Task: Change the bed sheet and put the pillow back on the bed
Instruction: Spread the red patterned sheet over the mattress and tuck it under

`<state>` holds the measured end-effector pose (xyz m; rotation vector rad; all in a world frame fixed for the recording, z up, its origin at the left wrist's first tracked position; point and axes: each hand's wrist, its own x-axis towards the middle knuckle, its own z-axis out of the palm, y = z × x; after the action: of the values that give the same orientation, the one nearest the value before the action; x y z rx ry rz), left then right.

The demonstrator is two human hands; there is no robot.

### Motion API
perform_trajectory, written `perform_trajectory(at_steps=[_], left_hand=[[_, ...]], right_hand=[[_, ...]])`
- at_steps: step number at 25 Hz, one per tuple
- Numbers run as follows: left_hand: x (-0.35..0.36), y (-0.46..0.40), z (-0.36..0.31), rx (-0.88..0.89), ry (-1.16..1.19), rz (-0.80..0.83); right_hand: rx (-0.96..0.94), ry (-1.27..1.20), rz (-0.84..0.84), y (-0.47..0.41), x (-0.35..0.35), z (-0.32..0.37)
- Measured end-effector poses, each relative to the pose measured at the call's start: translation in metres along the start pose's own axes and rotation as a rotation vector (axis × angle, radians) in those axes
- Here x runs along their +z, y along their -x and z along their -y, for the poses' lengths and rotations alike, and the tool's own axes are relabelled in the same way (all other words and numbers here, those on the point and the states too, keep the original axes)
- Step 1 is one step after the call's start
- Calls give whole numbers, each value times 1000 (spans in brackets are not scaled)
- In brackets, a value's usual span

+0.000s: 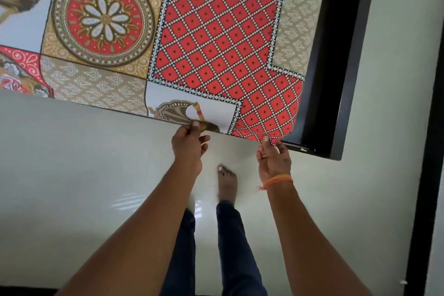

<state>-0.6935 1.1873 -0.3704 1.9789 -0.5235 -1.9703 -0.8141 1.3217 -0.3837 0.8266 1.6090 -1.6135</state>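
Note:
A patterned bed sheet [216, 38] in red, beige and white covers the bed and fills the upper half of the view. My left hand [189, 145] pinches its near edge between thumb and fingers. My right hand [272, 156], with an orange thread on the wrist, grips the sheet's red near-right corner. That corner hangs next to the black bed frame [331, 79]. No pillow is in view.
Pale glossy floor tiles [72, 163] lie below the bed's edge. My bare foot [227, 182] and dark trouser legs stand between my arms. A dark vertical strip [425, 175] runs down the right side.

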Motion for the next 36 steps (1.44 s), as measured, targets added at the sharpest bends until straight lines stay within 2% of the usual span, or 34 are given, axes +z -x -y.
perform_trajectory(at_steps=[2,3,4,5,6,7,8,9,10,11,13,15,17,20,21,23,24,25,26,27,28,29,30,31,32,34,36], left_hand=[[0,11,-10,48,-242,-81],[-2,22,-15,77,-472,-104],[-5,34,-20,132,-739,-104],[-8,48,-23,242,-992,-99],[-7,62,-28,412,-1151,-97],[-2,73,-36,635,-1200,-102],[8,77,-47,871,-1169,-97],[18,72,-58,1107,-1101,-95],[30,58,-68,1298,-1053,-95],[42,38,-76,1423,-1063,-112],[55,-3,-77,1408,-1271,-176],[51,-17,-48,1313,-1516,-195],[37,-7,-15,1285,-1590,-132],[12,17,1,1273,-1652,30],[6,25,-6,1287,-1626,77],[-1,35,-36,1385,-1410,146],[-6,37,-54,1416,-1265,125],[-15,34,-75,1387,-1127,19],[-28,25,-97,1292,-973,-177],[-45,12,-123,1118,-775,-423],[-66,-4,-149,863,-523,-650],[-88,-21,-175,576,-283,-778],[-112,-40,-198,307,-103,-790],[-132,-57,-213,131,49,-702],[-148,-78,-222,59,208,-574],[-181,-106,-236,40,456,-422],[-202,-133,-226,85,472,-398]], right_hand=[[160,146,-38,-8,1,14],[187,251,-226,-6,1,22],[87,509,-359,-1,-3,28],[-114,708,-469,12,-4,33],[-394,749,-508,29,-2,41],[-707,788,-498,43,7,49],[-936,902,-410,51,24,55],[-1133,1016,-240,53,46,59],[-1278,1142,-73,48,74,64],[-1340,1282,28,39,101,64],[-1369,1569,78,17,131,63],[-1358,1753,53,-4,109,52],[-1306,1750,5,-8,63,40],[-1041,1742,-32,10,20,30],[-961,1722,-67,22,21,29],[-911,1630,-131,46,45,34],[-967,1597,-113,57,66,39],[-1062,1580,-51,68,94,41],[-1147,1558,45,77,125,40],[-1213,1529,145,84,161,34],[-1258,1516,239,91,197,26],[-1302,1534,317,94,234,13],[-1344,1586,376,95,273,-1],[-1390,1642,426,95,308,-14],[-1427,1692,476,94,340,-27],[-1447,1808,566,90,397,-65],[-1472,1915,513,89,427,-99]])
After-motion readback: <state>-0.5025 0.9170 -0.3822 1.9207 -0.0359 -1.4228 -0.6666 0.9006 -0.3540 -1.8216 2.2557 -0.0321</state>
